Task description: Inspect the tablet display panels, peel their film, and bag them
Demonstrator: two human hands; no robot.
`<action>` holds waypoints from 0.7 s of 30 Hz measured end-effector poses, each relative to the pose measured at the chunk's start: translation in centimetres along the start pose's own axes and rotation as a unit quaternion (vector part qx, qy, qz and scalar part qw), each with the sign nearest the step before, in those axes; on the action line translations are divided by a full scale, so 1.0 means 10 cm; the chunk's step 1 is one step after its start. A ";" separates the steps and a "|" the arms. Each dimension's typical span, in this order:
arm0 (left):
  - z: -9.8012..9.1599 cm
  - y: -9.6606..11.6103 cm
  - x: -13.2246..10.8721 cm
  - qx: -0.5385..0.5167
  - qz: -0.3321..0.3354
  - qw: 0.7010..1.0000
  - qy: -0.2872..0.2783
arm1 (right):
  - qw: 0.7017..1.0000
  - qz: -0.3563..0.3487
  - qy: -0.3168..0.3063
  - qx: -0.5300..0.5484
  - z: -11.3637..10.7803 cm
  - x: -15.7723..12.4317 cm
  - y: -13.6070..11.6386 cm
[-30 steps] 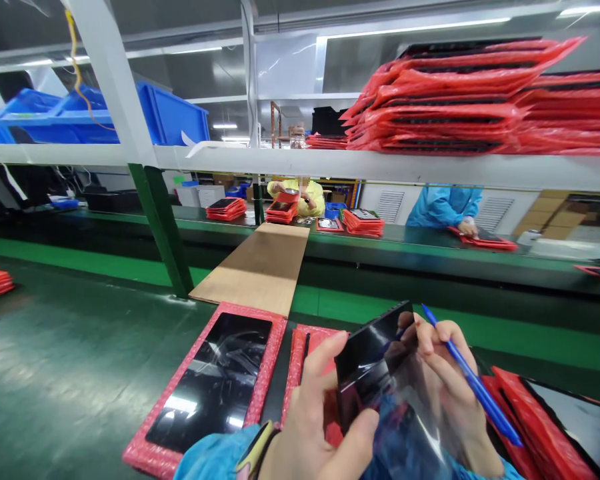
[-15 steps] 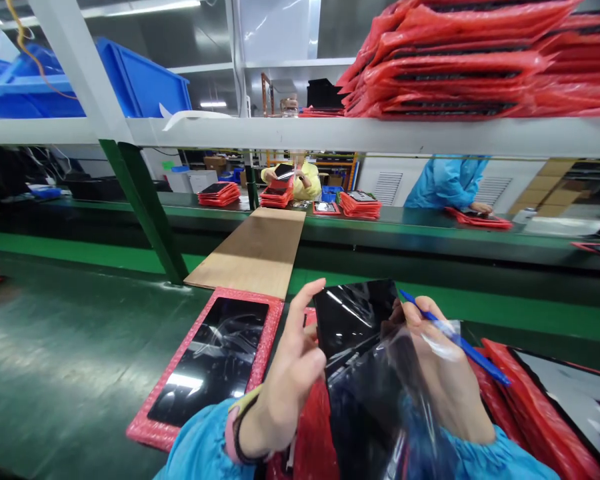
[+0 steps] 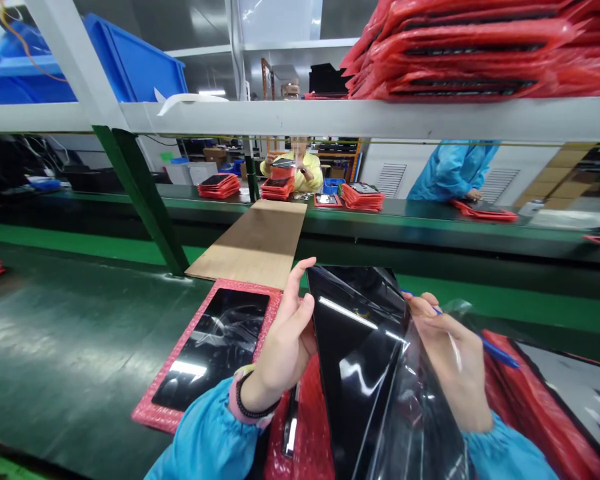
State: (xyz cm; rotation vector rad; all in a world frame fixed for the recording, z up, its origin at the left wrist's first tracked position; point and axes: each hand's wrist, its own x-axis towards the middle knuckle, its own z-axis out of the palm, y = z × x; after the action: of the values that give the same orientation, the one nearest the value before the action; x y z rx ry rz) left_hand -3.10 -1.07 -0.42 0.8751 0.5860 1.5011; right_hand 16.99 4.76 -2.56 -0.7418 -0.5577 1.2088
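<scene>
My left hand (image 3: pixel 289 333) grips the left edge of a glossy black screen panel (image 3: pixel 350 353), tilted up in front of me. At the panel's right edge, my right hand (image 3: pixel 450 353) is closed on a clear plastic film (image 3: pixel 415 400) that hangs loose over the panel's lower right. A blue pen (image 3: pixel 500 351) is also tucked in its fingers, the shaft sticking out to the right. Below the panel lies a red bubble-wrap pouch (image 3: pixel 307 413). Left of my left hand, another black screen (image 3: pixel 215 347) rests on a pink-red bubble-wrap sheet (image 3: pixel 163 419).
A wooden board (image 3: pixel 255 243) bridges toward the far bench. Red-wrapped panels (image 3: pixel 535 393) lie at right, and more are stacked on the shelf (image 3: pixel 460 60) above. A green post (image 3: pixel 140 200) stands left. Across, one person wears yellow (image 3: pixel 310 173), another blue (image 3: pixel 455 170).
The film has been drawn down and right, baring more of the panel's glossy face. My right hand has shifted slightly right, and the left thumb has moved up to the panel's edge.
</scene>
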 end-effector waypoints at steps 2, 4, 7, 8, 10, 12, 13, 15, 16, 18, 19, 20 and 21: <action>-0.01 -0.01 0.02 -0.005 0.001 1.000 0.000 | 1.000 0.022 0.002 0.013 0.01 0.02 0.00; -0.02 -0.02 0.04 -0.008 0.003 1.000 0.000 | 0.999 0.044 -0.004 0.024 0.02 0.03 -0.01; -0.02 -0.03 0.06 -0.010 0.004 1.000 0.001 | 0.998 0.051 -0.008 0.032 0.03 0.03 -0.02; -0.02 -0.03 0.06 -0.008 0.007 1.000 0.001 | 0.998 0.052 -0.006 0.031 0.03 0.02 -0.03; -0.02 -0.02 0.07 -0.006 0.009 1.000 -0.001 | 0.998 0.054 0.001 0.029 0.03 0.00 -0.03; -0.02 -0.02 0.08 -0.006 0.007 1.000 -0.004 | 0.998 0.062 0.013 0.024 0.03 -0.01 -0.03; -0.02 -0.02 0.08 -0.006 0.007 1.000 -0.006 | 0.998 0.065 0.015 0.023 0.03 -0.01 -0.03; -0.02 -0.02 0.08 -0.003 0.008 1.000 -0.006 | 0.997 0.072 0.023 0.018 0.04 -0.01 -0.03; -0.02 -0.02 0.08 0.000 0.009 1.000 -0.005 | 0.997 0.074 0.034 0.010 0.04 -0.01 -0.03; -0.03 -0.03 0.09 0.009 0.012 1.000 -0.002 | 0.995 0.077 0.067 -0.020 0.05 -0.02 -0.03; -0.03 -0.03 0.09 0.017 0.017 1.000 0.003 | 0.993 0.078 0.082 -0.037 0.05 -0.03 -0.02; -0.04 -0.03 0.10 0.028 0.027 0.999 0.009 | 0.992 0.077 0.091 -0.049 0.06 -0.05 -0.02; -0.04 -0.04 0.10 0.040 0.038 0.998 0.016 | 0.992 0.075 0.092 -0.053 0.06 -0.07 -0.01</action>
State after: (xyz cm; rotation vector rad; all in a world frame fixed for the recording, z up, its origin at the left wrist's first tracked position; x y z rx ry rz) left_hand -3.17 0.02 -0.77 0.9454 0.6460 1.5707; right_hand 16.45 4.15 -2.06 -0.9889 -0.4211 1.2397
